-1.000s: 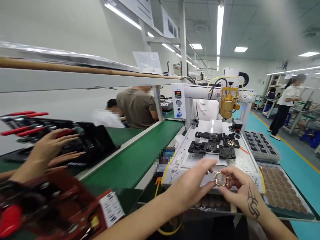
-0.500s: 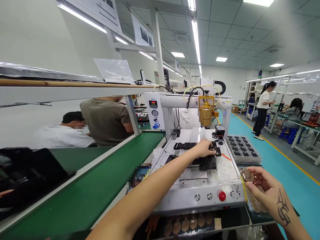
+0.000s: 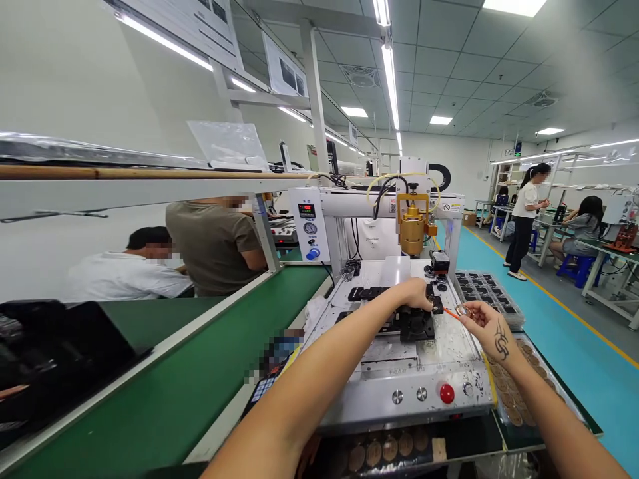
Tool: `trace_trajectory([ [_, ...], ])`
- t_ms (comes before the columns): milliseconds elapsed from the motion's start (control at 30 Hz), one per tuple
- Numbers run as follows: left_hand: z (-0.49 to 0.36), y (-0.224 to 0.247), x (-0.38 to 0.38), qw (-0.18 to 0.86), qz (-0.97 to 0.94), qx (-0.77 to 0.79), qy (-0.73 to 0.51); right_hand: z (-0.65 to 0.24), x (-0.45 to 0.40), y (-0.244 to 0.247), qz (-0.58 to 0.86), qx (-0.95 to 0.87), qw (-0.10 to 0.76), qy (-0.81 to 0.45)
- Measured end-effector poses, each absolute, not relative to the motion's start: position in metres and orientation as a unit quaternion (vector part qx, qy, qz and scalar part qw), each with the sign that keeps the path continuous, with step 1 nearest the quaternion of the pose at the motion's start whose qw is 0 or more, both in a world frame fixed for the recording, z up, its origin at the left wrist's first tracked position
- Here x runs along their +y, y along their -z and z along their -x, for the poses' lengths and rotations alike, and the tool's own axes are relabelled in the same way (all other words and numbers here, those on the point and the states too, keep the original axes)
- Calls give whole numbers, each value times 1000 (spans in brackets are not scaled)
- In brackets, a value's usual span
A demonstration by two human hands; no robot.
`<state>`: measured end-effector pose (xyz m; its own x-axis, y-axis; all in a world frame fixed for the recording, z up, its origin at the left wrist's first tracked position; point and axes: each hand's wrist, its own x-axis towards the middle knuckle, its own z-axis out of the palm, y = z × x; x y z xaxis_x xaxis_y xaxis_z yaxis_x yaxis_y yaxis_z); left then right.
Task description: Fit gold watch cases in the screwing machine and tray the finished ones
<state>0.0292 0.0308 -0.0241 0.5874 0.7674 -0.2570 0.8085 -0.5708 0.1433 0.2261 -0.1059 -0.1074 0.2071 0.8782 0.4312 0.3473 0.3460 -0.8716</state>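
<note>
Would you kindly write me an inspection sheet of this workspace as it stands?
Surface: white machine base, speckled with dark marks.
Job's things: black fixtures on the base; small metallic part.
Clutter: orange strip on the base; crumpled white material beside the base.
Grips: left grip at the fixtures, contents hidden; right grip holds the metallic part.
Cables: thick black conduit, curved, above the base.
Surroundings: green belt at left; co-workers nearby.

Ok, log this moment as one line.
left hand: at black fixtures | right hand: holding gold-rimmed part | red button: on machine front panel, untouched
</note>
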Motion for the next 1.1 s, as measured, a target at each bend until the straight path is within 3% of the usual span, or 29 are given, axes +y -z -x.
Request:
trace_trajectory([
  [300,-36,17,39,134,-883,443,71,-210,-66,100,505,-615,560,-230],
  [500,-29,12,25,147,-889,434,-20,-218,-64,107,514,-634,538,-212],
  [767,32,-16,-7,179,-851,409,-277,-210,-13,97,492,-758,361,-230],
  [967,86,-14,-63,220,-821,397,-347,-213,12,79,464,-817,234,-251],
  [1100,114,-5,-97,246,-805,397,-366,-214,11,75,443,-834,228,-238],
])
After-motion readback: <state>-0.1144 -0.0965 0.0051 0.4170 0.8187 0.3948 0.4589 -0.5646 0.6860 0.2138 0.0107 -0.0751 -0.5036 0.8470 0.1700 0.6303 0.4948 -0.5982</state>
